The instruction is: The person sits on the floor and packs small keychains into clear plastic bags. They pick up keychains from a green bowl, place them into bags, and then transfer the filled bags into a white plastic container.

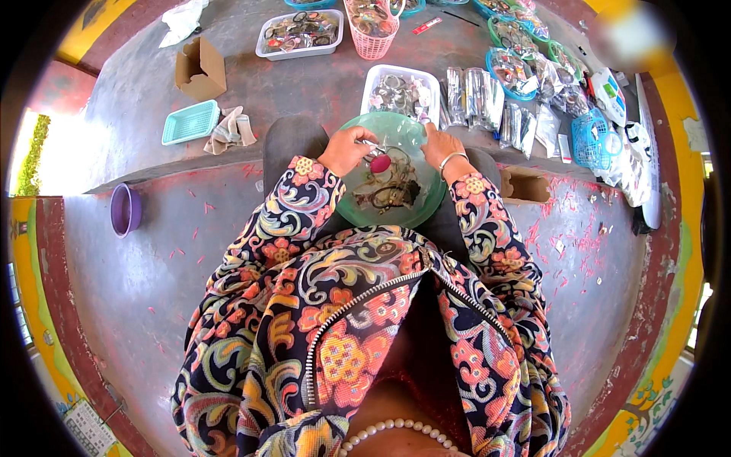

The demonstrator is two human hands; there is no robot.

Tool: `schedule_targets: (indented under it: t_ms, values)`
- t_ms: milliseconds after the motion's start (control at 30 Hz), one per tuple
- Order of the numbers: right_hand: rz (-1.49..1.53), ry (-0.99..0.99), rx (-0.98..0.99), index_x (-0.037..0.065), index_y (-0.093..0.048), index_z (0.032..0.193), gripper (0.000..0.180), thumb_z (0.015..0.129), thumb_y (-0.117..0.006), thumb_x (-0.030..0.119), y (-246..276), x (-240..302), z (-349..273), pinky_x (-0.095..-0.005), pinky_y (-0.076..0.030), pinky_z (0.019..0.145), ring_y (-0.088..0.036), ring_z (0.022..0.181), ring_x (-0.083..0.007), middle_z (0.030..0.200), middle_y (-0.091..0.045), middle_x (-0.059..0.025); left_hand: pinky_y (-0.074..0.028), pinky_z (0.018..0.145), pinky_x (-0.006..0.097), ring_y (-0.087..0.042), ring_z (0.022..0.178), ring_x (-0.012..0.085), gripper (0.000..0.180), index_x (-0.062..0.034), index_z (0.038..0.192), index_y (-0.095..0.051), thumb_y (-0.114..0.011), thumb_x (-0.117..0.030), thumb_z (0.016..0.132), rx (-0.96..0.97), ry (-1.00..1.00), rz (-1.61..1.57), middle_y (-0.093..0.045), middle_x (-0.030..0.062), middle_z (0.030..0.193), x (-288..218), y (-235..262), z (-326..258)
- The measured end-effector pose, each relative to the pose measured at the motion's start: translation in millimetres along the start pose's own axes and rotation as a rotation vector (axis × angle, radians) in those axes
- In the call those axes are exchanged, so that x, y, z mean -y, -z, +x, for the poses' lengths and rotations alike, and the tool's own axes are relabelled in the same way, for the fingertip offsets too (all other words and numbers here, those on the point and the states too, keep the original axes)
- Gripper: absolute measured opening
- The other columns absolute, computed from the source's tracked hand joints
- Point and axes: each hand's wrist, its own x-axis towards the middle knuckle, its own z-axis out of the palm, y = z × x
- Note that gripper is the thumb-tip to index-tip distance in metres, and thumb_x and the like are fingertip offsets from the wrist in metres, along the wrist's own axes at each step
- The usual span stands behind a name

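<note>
A translucent green basin point(352, 207) rests on my lap, holding a loose pile of small trinkets with dark cords and bands point(392, 194). Above its left side, my left hand point(346, 151) is closed on a small shiny metal trinket with a magenta oval point(379, 163). Its exact kind is too small to tell. My right hand point(443, 148), with a bangle at the wrist, is closed at the basin's upper right rim. A white tray point(367, 93) of silvery trinkets stands just beyond the basin.
Further back are another white tray point(261, 50) and a pink basket point(371, 47). Packed plastic sleeves point(481, 97) and a blue basket point(592, 145) lie right. A turquoise tray point(183, 126), cloth point(230, 131) and cardboard box point(201, 70) sit left; a purple tub point(125, 210) is on the floor.
</note>
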Motion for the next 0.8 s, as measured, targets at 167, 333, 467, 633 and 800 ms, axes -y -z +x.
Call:
schedule_targets:
  t_ms: [167,333,467,633,800]
  values:
    - [0.11,0.018,-0.093,0.006,-0.04,0.105,0.034,0.079,-0.053,0.022,0,3,12,-0.0441,-0.044,0.073,-0.057,0.087,-0.0351,0.09,-0.06,-0.0192,-0.039,0.045,0.023,-0.049,0.048,0.0085,0.018,-0.0013,0.089,-0.06,-0.056,-0.009,0.073,0.051,-0.008,-0.058,-0.063,0.0059,0.071,0,-2,2]
    - [0.172,0.045,-0.155,0.01,-0.043,0.102,0.029,0.077,-0.055,0.02,6,5,16,-0.0446,-0.044,0.071,-0.056,0.085,-0.0364,0.086,-0.059,-0.0206,-0.039,0.045,0.023,-0.049,0.048,0.0081,0.017,-0.0005,0.089,-0.06,-0.056,-0.009,0.074,0.059,0.001,-0.113,-0.063,0.0062,0.071,4,-3,2]
    - [0.174,0.084,-0.114,0.009,-0.044,0.101,0.03,0.077,-0.056,0.02,2,4,11,-0.0447,-0.044,0.071,-0.056,0.084,-0.0365,0.086,-0.059,-0.02,-0.039,0.046,0.021,-0.05,0.053,0.0064,0.016,-0.0001,0.09,-0.058,-0.055,-0.008,0.076,0.083,0.015,-0.043,-0.063,0.0052,0.074,3,-1,1]
    - [0.137,0.136,0.005,0.008,-0.044,0.104,0.032,0.076,-0.057,0.019,-10,0,-6,-0.0442,-0.044,0.072,-0.056,0.084,-0.0364,0.086,-0.059,-0.0205,-0.039,0.052,0.019,-0.057,0.067,0.0088,0.017,0.0001,0.094,-0.055,-0.054,-0.007,0.079,0.141,0.052,-0.166,-0.06,0.0039,0.08,1,6,-3]
    - [0.183,0.163,0.019,0.008,-0.044,0.104,0.033,0.075,-0.056,0.017,-11,-2,-16,-0.0435,-0.043,0.073,-0.056,0.085,-0.0361,0.086,-0.059,-0.0207,-0.038,0.055,0.018,-0.057,0.076,0.0103,0.015,-0.0005,0.095,-0.054,-0.053,-0.005,0.081,0.154,0.093,-0.52,-0.057,0.0035,0.085,-4,3,-3]
